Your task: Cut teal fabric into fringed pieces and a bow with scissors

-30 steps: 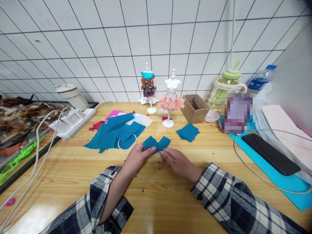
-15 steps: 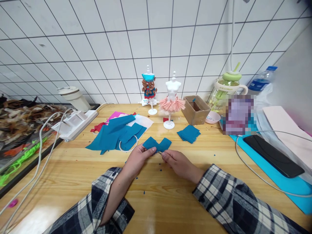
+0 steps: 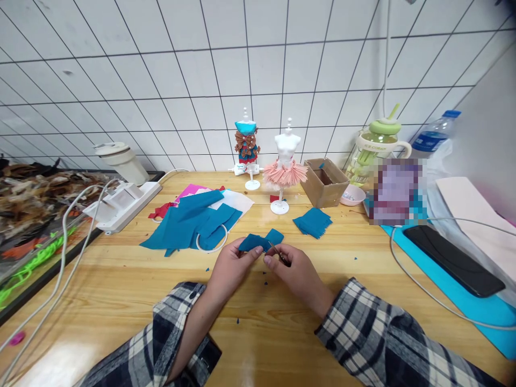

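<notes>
Left fingers pinch a two-flapped teal piece; right fingers close around a metal tool.

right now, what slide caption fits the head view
Left hand holds a blue piece, right hand a small pointed tool at it, with a pink-skirted mannequin standing beyond.

A small teal cloth-like piece projects beyond the left grip, pinched at its near edge; one broad flap sits by that thumb, a smaller one angles up farther right. Slim scissors with dark handles lie slanted in the right grip, their blades pointing left at the teal piece.
</notes>
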`<action>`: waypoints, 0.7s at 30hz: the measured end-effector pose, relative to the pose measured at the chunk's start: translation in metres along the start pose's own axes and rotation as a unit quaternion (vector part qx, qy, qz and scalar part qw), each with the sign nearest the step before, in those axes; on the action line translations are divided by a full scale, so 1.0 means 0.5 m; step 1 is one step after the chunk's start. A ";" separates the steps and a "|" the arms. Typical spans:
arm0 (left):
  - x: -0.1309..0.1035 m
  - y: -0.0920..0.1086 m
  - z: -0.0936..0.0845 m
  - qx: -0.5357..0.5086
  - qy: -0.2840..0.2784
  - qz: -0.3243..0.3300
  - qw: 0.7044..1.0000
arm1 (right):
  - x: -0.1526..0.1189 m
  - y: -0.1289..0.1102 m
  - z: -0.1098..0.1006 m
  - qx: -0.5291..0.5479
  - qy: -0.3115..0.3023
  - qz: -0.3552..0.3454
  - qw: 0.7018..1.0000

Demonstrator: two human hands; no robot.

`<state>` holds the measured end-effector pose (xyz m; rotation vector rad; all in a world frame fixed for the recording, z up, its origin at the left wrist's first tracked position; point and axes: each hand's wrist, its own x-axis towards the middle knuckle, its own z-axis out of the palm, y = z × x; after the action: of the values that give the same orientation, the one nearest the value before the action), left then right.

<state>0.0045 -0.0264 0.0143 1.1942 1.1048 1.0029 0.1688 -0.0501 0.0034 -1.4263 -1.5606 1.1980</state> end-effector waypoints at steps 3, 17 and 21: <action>-0.003 0.003 0.007 -0.005 0.015 0.009 1.000 | -0.002 -0.001 0.003 -0.033 -0.004 0.006 0.999; -0.010 0.005 0.015 -0.018 -0.007 0.002 1.000 | -0.004 -0.007 -0.002 -0.010 0.057 -0.023 0.998; -0.013 0.013 0.021 -0.011 0.004 0.005 1.000 | 0.002 -0.003 -0.003 0.005 0.055 0.006 0.998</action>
<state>0.0134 -0.0342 0.0217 1.1799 1.0912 1.0261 0.1693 -0.0487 0.0052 -1.4713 -1.4723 1.1130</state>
